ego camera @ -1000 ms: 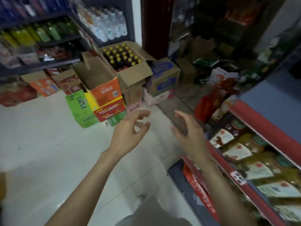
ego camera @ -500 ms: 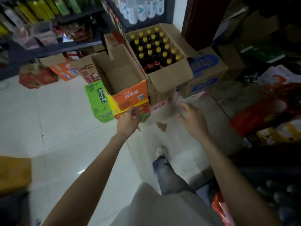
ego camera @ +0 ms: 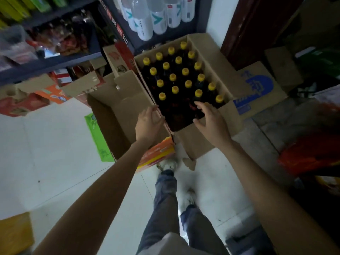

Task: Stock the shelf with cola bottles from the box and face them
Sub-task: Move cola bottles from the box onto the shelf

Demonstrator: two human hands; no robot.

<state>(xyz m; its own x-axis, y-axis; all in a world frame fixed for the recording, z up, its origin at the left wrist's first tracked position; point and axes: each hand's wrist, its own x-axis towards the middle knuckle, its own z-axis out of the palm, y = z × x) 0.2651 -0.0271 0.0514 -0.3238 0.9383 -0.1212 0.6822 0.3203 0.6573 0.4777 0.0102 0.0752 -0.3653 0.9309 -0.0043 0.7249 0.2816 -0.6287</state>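
Left hand [ego camera: 148, 122] fingers spread, empty, over near-left rim of box [ego camera: 217, 67]. Right hand [ego camera: 211, 120] spread, empty, over near-right rim. Cola bottles [ego camera: 176, 78], yellow caps, upright inside box on floor below water-bottle shelf [ego camera: 132, 39].

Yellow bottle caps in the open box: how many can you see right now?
19 yellow caps, all in the open box: sixteen in four rows at the far end and three nearer the right hand. That hand may hide another.
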